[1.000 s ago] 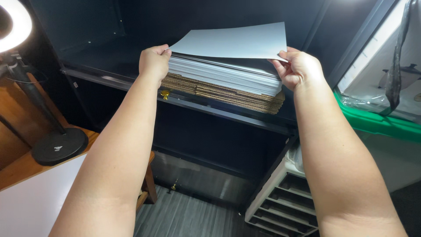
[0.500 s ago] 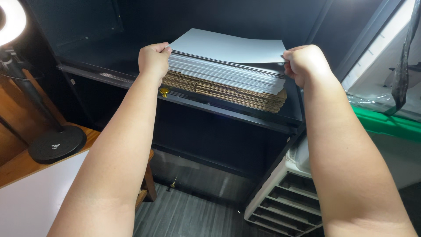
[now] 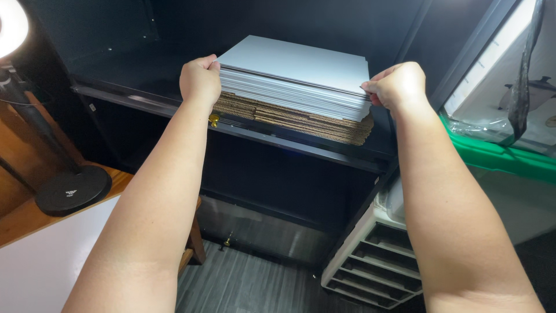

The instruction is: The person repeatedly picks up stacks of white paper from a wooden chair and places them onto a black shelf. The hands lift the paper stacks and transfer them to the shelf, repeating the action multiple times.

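A person's left hand (image 3: 200,78) and right hand (image 3: 397,86) grip opposite edges of the top white sheet (image 3: 298,61) on a stack of white boards (image 3: 292,95) sitting on a black shelf (image 3: 278,142). The top sheet lies nearly flat on the stack, its near edge slightly raised between the fingers. Beneath the white boards lies a layer of brown corrugated cardboard (image 3: 301,122). A small brass-coloured knob (image 3: 214,120) shows just below the left hand. At far left stand a ring light (image 3: 11,26) and its round black base (image 3: 72,190) on a wooden surface (image 3: 23,217). To the right are a green-rimmed bin (image 3: 498,156) and, lower down, a white slotted rack (image 3: 376,261).
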